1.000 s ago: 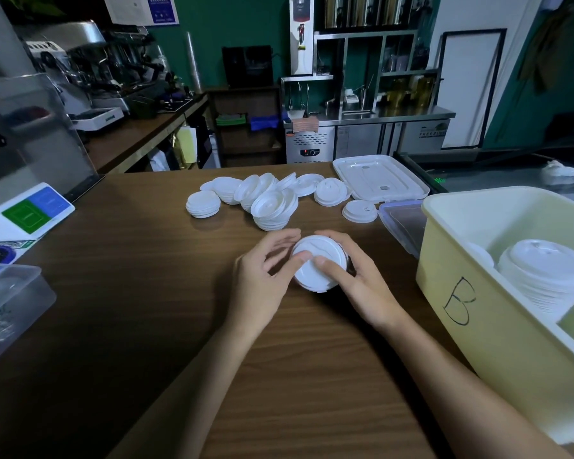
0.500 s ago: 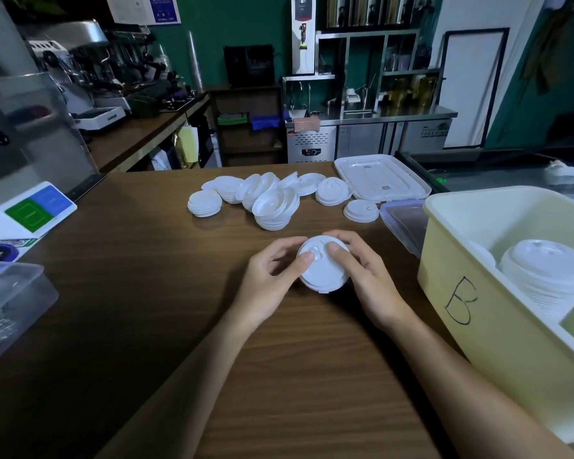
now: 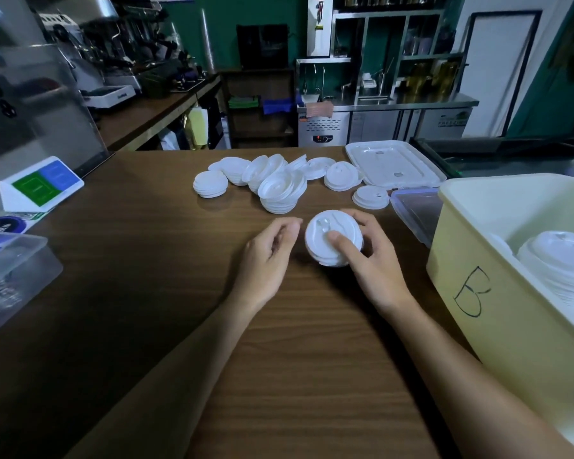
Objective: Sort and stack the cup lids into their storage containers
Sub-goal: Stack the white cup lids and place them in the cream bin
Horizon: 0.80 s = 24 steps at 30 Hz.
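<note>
A small stack of white cup lids [image 3: 325, 236] sits at the middle of the wooden table. My right hand [image 3: 371, 260] grips it, thumb on top and fingers curled round its far side. My left hand [image 3: 267, 256] hovers just left of the stack, fingers loosely curled, holding nothing. Several more white lids [image 3: 279, 183] lie in piles farther back. At the right stands a pale yellow bin marked "B" [image 3: 471, 260], with a tall stack of lids [image 3: 564, 260] inside it.
A clear flat container lid [image 3: 395, 167] and a clear box [image 3: 418, 210] lie between the piles and the bin. A clear plastic tub [image 3: 10, 276] stands at the left edge, and behind it a white sign with green and blue panels [image 3: 37, 183].
My left hand has let go of the lid stack and drawn back to the left. My right hand keeps hold of it.
</note>
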Available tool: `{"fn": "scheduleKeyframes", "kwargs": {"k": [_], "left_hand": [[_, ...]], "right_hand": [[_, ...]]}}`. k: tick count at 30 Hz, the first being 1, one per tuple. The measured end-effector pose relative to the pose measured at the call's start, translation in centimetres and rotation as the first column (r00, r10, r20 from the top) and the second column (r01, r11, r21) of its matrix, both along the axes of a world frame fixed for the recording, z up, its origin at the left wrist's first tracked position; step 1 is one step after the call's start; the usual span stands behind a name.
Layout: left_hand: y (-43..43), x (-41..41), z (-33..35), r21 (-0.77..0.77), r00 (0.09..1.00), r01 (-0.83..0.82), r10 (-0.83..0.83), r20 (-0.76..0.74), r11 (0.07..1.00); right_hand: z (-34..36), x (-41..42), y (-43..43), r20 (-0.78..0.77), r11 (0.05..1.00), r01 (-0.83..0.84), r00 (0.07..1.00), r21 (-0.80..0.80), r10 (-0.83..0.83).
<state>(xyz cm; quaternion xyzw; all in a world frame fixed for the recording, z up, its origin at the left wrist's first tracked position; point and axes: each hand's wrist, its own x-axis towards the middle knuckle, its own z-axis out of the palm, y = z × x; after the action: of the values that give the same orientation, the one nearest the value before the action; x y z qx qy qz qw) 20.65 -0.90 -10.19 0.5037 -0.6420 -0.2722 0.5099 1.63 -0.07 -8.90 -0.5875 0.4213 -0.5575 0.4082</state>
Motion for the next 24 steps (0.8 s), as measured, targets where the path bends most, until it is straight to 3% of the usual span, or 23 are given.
{"fn": "scheduleKeyframes", "kwargs": {"k": [5,11,17,24], "left_hand": [[-2.7,0.6,-0.7,-0.209,0.948,-0.056,0.117,0.294,0.976],[-7.7,1.7,-0.4,-0.442,0.747,-0.174,0.411,0.523,0.880],[-10.5,1.6,0.2,-0.304,0.715,-0.261,0.395,0.577,0.916],[-8.0,1.9,-0.2,-0.341,0.710,-0.230,0.396,0.583,0.912]], "right_hand": [[-0.2,0.1,-0.4,0.084,0.994,0.104,0.991,0.013,-0.105],[-0.6,0.1,-0.6,0.062,0.996,0.093,0.994,0.009,-0.093],[-0.8,0.0,-0.7,0.056,0.996,0.085,0.995,0.002,-0.085],[-0.5,0.0,-0.6,0.071,0.997,0.081,0.994,0.016,-0.082]]}}
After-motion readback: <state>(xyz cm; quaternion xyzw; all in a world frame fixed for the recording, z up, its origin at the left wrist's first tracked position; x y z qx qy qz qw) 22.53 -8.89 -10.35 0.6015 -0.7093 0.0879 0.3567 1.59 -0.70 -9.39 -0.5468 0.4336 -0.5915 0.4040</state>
